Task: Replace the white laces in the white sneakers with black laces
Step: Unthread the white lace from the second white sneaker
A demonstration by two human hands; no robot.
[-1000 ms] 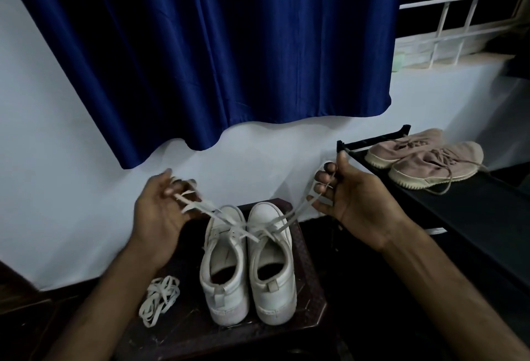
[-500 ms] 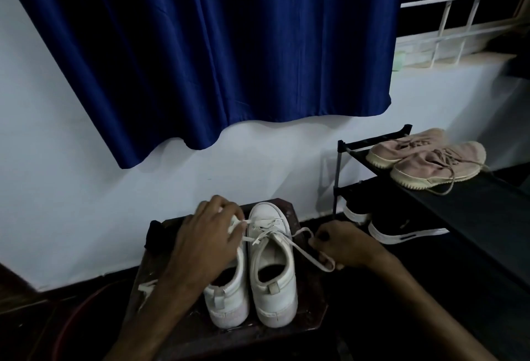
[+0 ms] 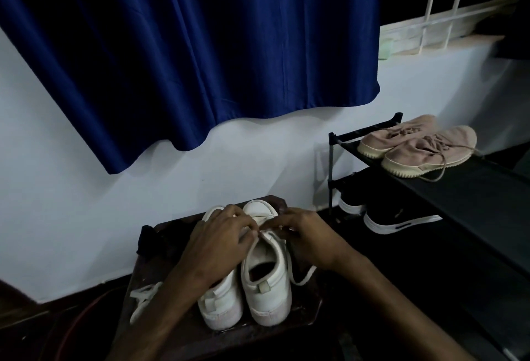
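A blue curtain fills the upper left of the frame above a pale wall, and below it, at lower centre, a dark stool holds the job in hand. On the stool's left edge a loose lace, white and in a slack tangle, lies apart from the shoes, and at its far left corner sits a dark bundle; whether that is the black laces cannot be told. The left hand reaches over the left sneaker, hiding its eyelets, with fingers curled down to meet the right hand over the front of the right sneaker. Both hands appear to pinch the white lace there at the lowest eyelets, while a slack loop of it trails over the shoe's right side onto the stool. To judge by the loose lace already lying aside, the step in hand is stripping the last crossings from the second shoe, with no black lacing begun. The next move calls for drawing the lace clear of the final eyelets without dragging the shoe off the stool, then laying it aside and finding the black pair. At right, a black rack carries pink shoes on top and black shoes beneath, under a barred window at upper right.
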